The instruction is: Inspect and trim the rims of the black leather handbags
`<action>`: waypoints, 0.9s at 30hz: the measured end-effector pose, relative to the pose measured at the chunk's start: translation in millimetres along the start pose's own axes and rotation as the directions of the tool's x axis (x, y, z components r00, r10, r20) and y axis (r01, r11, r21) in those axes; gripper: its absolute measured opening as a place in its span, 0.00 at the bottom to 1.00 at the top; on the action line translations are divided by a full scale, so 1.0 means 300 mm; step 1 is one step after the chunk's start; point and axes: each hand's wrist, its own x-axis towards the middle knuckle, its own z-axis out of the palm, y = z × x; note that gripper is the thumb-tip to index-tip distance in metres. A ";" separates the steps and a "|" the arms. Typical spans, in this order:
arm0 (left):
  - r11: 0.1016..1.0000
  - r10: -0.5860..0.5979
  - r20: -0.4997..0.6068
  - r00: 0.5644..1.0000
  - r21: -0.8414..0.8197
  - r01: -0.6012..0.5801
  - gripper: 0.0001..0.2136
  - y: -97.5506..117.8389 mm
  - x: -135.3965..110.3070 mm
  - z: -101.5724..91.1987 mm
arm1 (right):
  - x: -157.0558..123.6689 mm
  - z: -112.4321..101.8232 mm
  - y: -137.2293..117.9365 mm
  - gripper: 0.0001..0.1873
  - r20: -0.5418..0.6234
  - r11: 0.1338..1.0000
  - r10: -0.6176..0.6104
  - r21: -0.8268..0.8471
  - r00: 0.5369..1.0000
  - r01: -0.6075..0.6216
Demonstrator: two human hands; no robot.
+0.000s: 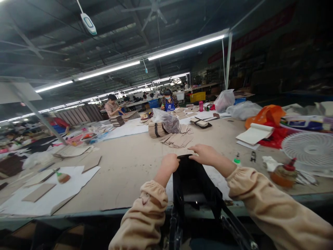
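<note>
A black bag [196, 184] stands open at the table's front edge, its dark straps [234, 225] hanging toward me. My left hand [170, 164] is closed on the far left corner of its rim, fingers curled. On the far right of the same rim, my right hand [205, 155] grips with the thumb at the edge and the forefinger stretched out over it. White paper [217, 178] lies partly under the bag. Close to my right wrist stands a small green-capped bottle [237, 159]. The bag's inside is dark and hard to make out.
Tan cut pieces [178, 139] lie beyond the bag, near a bundled stack [156, 129]. At right are black snips [253, 156], a red-capped glue bottle [284, 173] and a white plastic basket [312, 147]. Another glue bottle [63, 177] rests at left. Several people work farther back.
</note>
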 end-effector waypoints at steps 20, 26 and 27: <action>0.960 -0.042 -0.202 0.979 -0.278 -0.016 0.10 -0.038 -0.016 0.048 | 0.015 0.102 -0.059 0.05 -0.176 0.980 -0.178 0.061 0.968 0.191; 0.943 -0.071 -0.191 0.979 -0.332 0.003 0.09 -0.026 -0.023 0.044 | 0.012 0.088 -0.067 0.09 -0.160 0.982 -0.180 0.031 0.971 0.187; 0.943 -0.075 -0.190 0.979 -0.333 0.007 0.09 -0.024 -0.024 0.043 | 0.011 0.085 -0.072 0.09 -0.152 0.983 -0.179 0.022 0.972 0.184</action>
